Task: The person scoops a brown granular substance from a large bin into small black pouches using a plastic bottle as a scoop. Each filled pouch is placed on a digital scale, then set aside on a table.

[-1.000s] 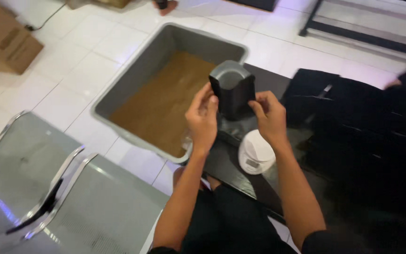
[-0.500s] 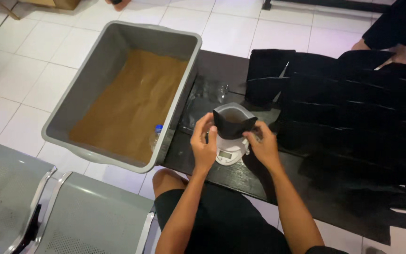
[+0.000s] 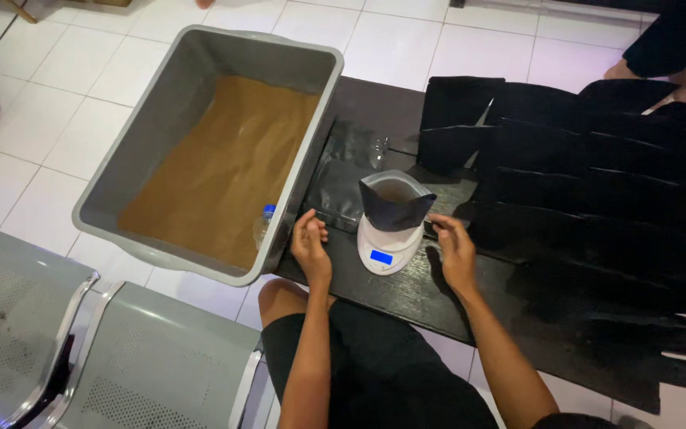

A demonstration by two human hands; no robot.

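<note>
Two hands flank a small white kitchen scale in the head view, and neither holds anything. An open black stand-up pouch stands upright on the scale's platform, mouth upward, with something brown showing inside. The left hand hovers just beside the scale's left edge, fingers loosely curled, apart from the pouch. The right hand rests on the dark tabletop just right of the scale, fingers spread and pointing toward the pouch's base, also not touching it. So the pouch lies straight ahead between both hands, slightly farther from the body than either; its long axis is vertical, and the two hands look about equally near.

Left of the tabletop, on the tiled floor, sits a large grey plastic tub with a layer of brown powder; a clear bottle with a blue cap leans in its near corner, close to the left hand. A flat dark pouch lies between tub and scale. To the right, a stack of empty black pouches covers the tabletop, close to the right hand. Grey perforated metal seats fill the lower left. Nothing stands between hands and pouch.
</note>
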